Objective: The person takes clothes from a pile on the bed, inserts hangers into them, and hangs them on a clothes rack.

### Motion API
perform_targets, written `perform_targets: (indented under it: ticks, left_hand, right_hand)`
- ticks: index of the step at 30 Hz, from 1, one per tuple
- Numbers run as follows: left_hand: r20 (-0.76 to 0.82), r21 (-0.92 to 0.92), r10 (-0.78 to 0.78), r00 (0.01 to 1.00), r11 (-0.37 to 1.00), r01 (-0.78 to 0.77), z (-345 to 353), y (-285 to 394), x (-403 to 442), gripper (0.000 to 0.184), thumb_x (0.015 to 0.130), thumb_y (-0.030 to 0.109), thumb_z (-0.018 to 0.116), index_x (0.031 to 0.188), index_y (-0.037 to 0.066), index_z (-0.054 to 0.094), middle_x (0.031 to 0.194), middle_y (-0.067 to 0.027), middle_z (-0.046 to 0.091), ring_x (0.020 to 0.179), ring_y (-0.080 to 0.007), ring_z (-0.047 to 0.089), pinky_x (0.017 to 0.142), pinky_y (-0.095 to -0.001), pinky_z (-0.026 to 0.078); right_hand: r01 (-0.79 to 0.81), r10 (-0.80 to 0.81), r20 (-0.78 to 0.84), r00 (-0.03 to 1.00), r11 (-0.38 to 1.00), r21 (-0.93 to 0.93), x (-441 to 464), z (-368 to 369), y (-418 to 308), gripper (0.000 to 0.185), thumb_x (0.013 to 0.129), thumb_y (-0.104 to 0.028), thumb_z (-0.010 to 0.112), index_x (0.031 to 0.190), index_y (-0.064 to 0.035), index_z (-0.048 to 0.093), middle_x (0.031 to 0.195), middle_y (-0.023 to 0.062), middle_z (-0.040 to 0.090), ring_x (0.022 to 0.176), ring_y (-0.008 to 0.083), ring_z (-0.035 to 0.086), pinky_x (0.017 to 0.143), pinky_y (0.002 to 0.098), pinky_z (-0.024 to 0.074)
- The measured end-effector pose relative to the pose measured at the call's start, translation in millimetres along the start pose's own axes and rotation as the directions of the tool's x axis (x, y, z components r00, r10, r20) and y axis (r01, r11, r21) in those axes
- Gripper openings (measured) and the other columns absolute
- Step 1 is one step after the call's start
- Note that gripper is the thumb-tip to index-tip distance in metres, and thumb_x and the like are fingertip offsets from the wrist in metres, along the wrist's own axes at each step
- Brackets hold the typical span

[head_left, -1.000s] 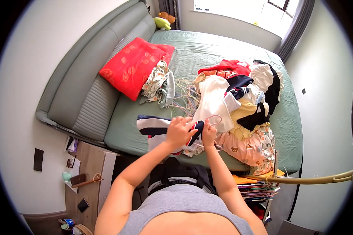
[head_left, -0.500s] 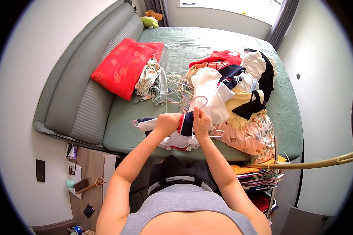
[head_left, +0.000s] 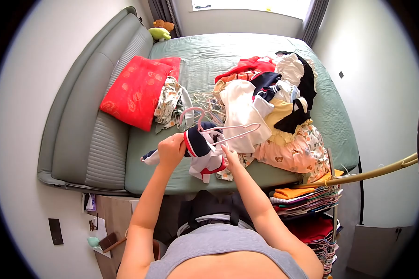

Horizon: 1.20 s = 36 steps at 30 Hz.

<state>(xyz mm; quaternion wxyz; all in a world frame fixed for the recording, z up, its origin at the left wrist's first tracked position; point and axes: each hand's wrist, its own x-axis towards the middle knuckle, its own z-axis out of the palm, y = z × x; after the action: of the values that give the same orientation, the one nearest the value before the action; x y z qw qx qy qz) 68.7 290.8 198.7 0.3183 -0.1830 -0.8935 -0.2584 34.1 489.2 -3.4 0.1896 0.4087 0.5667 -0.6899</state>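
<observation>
My left hand [head_left: 171, 151] is closed around the shirt [head_left: 199, 143], a white one with a navy and red-striped part, held over the near edge of the bed. A pink clothes hanger [head_left: 235, 131] is partly inside it. Its hook points up and to the left, and one arm sticks out bare to the right, above my right hand [head_left: 231, 158]. Those fingers pinch the shirt's right side, just below the hanger; the fingertips are partly hidden by cloth. One sleeve hangs out past my left hand.
On the green-sheeted bed [head_left: 219, 53] lie a heap of clothes [head_left: 284, 104], a bunch of loose hangers [head_left: 207, 104] and a red pillow [head_left: 139, 90]. To the right, a rack holds stacked hung garments [head_left: 307, 202] beside a tan pole [head_left: 372, 176]. A side cabinet [head_left: 114, 214] stands left.
My right hand has left the hanger's hook and moved down to the shirt's right side. The hanger has tilted left, its right arm now exposed. My left hand has shifted left with the shirt.
</observation>
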Motion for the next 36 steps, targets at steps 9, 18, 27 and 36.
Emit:
perform_targets:
  ticks: [9,18,27,36]
  left_hand:
    - [0.085,0.077,-0.076,0.994,0.995,0.069,-77,-101,-31,0.004,0.075,0.009,0.059,0.076,0.006,0.057,0.067,-0.0131,0.056,0.061,-0.0335,0.056,0.053,-0.0403,0.043]
    - [0.017,0.169,-0.021,1.0,0.985,0.017,-42,-153,-35,0.006,0.079,0.014,0.058,0.079,0.008,0.056,0.067,-0.0103,0.056,0.06,-0.0302,0.057,0.052,-0.0386,0.043]
    - [0.159,-0.255,0.127,0.979,0.963,-0.084,7,-124,-12,0.005,0.078,0.011,0.059,0.079,0.006,0.059,0.066,-0.0139,0.058,0.061,-0.0324,0.058,0.053,-0.0378,0.044]
    - [0.21,-0.406,0.386,0.898,0.87,-0.279,36,-92,-2,0.005,0.077,0.01,0.058,0.078,0.006,0.058,0.067,-0.01,0.057,0.061,-0.0309,0.057,0.053,-0.0384,0.045]
  right_hand:
    - [0.291,-0.332,0.113,0.936,0.914,0.282,-5,36,-25,0.023,0.087,-0.032,0.06,0.089,-0.0097,0.06,0.07,-0.0035,0.056,0.059,0.0073,0.051,0.052,0.0257,0.0437]
    - [0.734,-0.468,0.582,0.665,0.552,-0.395,-101,10,-44,0.025,0.083,-0.025,0.063,0.081,-0.0004,0.06,0.061,-0.0006,0.056,0.053,0.0059,0.051,0.047,0.0243,0.0417]
    - [0.798,-0.97,0.24,0.045,-0.11,-0.593,-163,27,-65,0.039,0.072,-0.017,0.067,0.108,-0.0056,0.057,0.107,0.0111,0.058,0.1,0.032,0.053,0.092,0.0394,0.0381]
    - [0.622,-0.965,0.263,-0.003,-0.208,-0.755,-138,7,-40,0.027,0.068,-0.019,0.07,0.092,-0.009,0.064,0.082,0.007,0.063,0.071,0.0245,0.062,0.066,0.035,0.0493]
